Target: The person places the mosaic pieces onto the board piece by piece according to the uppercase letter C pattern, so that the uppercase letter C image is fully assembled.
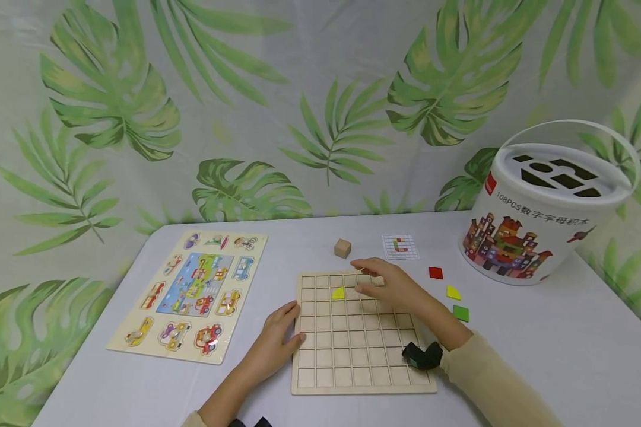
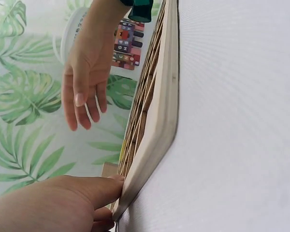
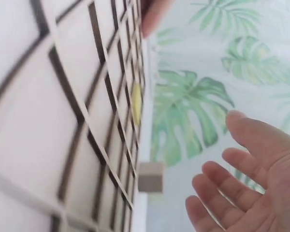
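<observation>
A wooden grid board (image 1: 352, 356) lies flat on the table in front of me. My left hand (image 1: 292, 325) rests against its left edge, fingers fairly straight, holding nothing; the left wrist view shows the thumb (image 2: 82, 191) pressed to the board's rim (image 2: 159, 111). My right hand (image 1: 367, 276) hovers over the board's top rows, fingers spread and relaxed, nothing in it (image 3: 232, 183). A yellow piece (image 1: 338, 293) sits in a cell of the second row, just left of the right hand's fingertips. A plain wooden cube (image 1: 342, 248) stands on the table behind the board.
A pattern card (image 1: 401, 247) lies behind the board. Red (image 1: 435, 273), yellow (image 1: 453, 292) and green (image 1: 461, 313) tiles lie to its right. A white block bucket (image 1: 513, 243) stands at the far right. A vehicle puzzle board (image 1: 133, 347) lies on the left.
</observation>
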`<state>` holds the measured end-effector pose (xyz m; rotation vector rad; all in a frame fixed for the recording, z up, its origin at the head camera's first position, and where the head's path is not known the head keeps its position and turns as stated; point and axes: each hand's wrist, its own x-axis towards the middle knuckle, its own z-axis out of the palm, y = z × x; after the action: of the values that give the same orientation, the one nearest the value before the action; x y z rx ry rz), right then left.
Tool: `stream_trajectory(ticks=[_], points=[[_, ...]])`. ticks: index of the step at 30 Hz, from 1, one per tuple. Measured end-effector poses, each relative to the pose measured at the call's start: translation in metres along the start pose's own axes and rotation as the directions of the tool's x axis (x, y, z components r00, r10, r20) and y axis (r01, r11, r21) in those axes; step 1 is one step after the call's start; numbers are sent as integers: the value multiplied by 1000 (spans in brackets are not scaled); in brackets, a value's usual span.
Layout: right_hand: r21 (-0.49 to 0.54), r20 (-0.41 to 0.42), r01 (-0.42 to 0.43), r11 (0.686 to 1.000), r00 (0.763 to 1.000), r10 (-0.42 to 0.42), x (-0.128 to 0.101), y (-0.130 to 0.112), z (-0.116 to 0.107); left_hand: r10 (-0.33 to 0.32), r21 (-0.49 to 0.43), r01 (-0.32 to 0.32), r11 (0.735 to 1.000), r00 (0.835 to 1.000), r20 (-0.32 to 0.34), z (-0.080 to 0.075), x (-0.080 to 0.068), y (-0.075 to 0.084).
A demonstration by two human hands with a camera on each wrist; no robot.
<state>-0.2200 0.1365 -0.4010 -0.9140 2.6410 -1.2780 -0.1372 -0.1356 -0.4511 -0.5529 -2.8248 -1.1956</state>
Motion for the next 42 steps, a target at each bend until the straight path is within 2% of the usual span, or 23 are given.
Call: stream_trajectory(ticks=[5,9,13,16,25,31,35,39,42], points=[[-83,-94,-22,996,996,14,-18,6,-27,2,10,-2,1000,1000,-4,0,0,1],[-97,-145,-106,990,985,91,-34,24,-47,2,10,-2,1000,1000,-6,0,0,1],[-92,-187,-212,973,963,192,-47,48,-61,-1,10,1,1000,1000,-6,1,0,0],[-87,-193,-277,957,947,256,-55,65,-68,-3,10,3,1000,1000,-4,1,0,-1],[-111,-173,-362,925,924,341,-65,96,-73,4,13,-4,1000,1000,-6,2,-1,-2],[-184,-214,-383,905,914,344,-67,96,-72,0,10,0,1000,1000,-2,1,0,-1],[-192,-223,-394,899,910,351,-66,93,-71,9,14,-9,1000,1000,-4,1,-1,-2],[-181,-213,-375,909,918,336,-64,85,-72,11,14,-11,1000,1000,-6,1,0,-2],[-182,-224,-317,931,935,275,-59,75,-70,11,14,-11,1000,1000,-7,1,0,-1]])
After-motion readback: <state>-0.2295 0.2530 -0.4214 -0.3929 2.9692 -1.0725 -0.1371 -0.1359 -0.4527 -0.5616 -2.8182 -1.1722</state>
